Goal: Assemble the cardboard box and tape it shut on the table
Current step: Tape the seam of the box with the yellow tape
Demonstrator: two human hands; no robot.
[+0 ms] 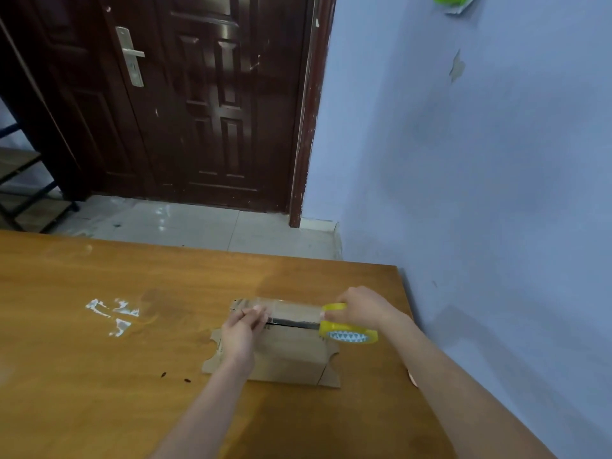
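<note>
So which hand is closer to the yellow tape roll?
Right. The right hand grips the tape roll at the box's right end; the left hand presses the tape down at its left end.
</note>
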